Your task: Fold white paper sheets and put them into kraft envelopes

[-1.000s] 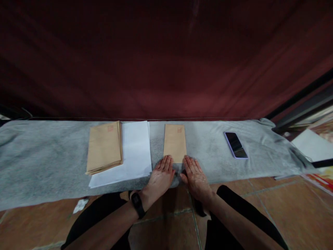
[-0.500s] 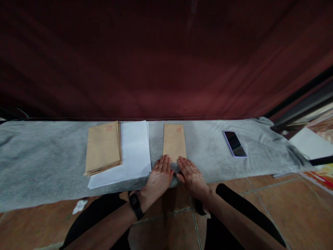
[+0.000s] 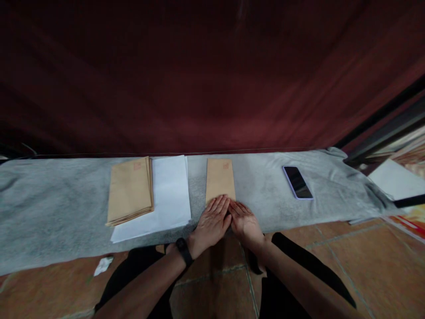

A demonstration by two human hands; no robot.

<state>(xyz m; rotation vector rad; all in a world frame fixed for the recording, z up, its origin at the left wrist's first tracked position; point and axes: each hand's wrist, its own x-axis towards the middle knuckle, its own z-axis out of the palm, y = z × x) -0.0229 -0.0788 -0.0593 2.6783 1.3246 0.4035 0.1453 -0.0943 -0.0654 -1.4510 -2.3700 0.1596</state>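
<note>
Fingers (image 3: 221, 206) extended flat: left hand (image 3: 211, 223), right hand (image 3: 245, 223) on envelope (image 3: 220, 178) near edge; cloth (image 3: 262, 190) beside.

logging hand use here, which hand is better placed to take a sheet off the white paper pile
Left, probably. The left hand lies flat on the near end of the single envelope, on the side where the white paper pile sits. The right hand, flat beside it, would have to cross over it.

Both hands, left hand (image 3: 212, 223) and right hand (image 3: 245, 222), have closed together over the envelope (image 3: 219, 180).
</note>
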